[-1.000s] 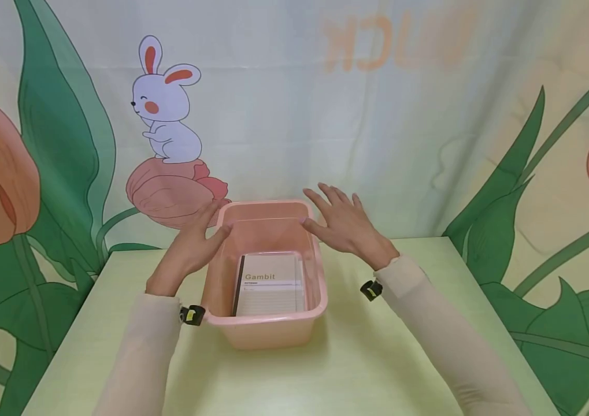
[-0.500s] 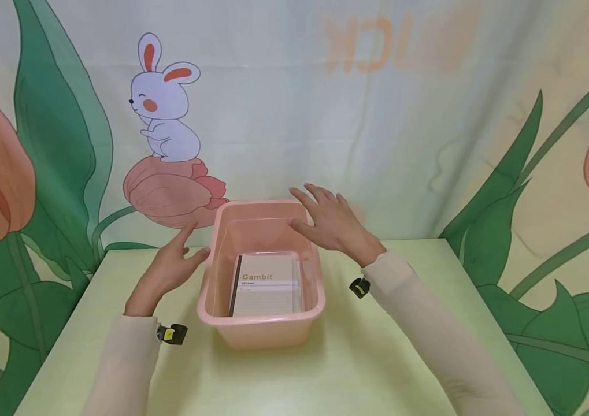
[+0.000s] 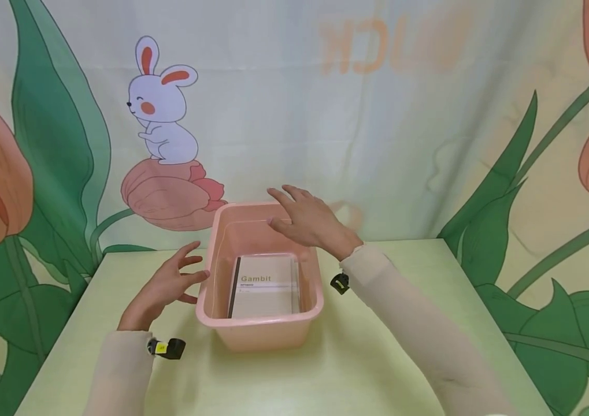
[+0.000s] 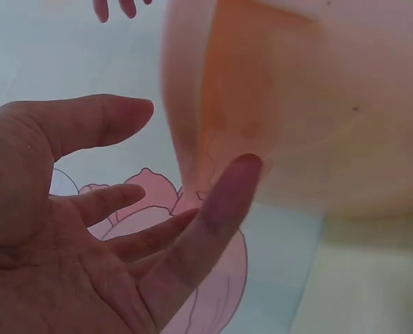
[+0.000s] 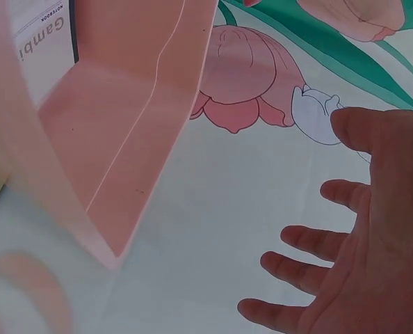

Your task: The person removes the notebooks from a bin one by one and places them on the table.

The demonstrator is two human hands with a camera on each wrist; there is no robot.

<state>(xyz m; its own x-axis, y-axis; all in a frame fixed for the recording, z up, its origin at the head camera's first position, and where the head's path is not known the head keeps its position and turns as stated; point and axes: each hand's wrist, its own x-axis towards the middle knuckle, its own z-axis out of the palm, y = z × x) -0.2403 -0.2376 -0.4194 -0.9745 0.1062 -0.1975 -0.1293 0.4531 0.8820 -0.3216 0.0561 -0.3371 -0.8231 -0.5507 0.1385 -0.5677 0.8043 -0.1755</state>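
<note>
A pink plastic bin (image 3: 260, 335) stands upright on the table. Inside it a notebook (image 3: 265, 294) marked "Gambit" lies flat, cover up, with what look like more pages or books showing at its right edge. My left hand (image 3: 164, 286) is beside the bin's left wall, fingers spread and loosely bent, holding nothing; whether a fingertip touches the wall I cannot tell. Over the far right part of the bin's rim hovers my right hand (image 3: 310, 219), its fingers extended and apart. In the right wrist view the right hand (image 5: 373, 243) is clear of the bin (image 5: 123, 118).
The pale green table (image 3: 377, 346) extends on both sides of the bin. Behind it hangs a curtain (image 3: 388, 133) printed with a rabbit and tulips, close to the table's back edge. A small black wrist camera (image 3: 166, 348) sits at the left cuff.
My left hand has come off the bin's left rim and moved down and left, beside the wall. The right hand has shifted left over the far rim. The bin stays about where it was.
</note>
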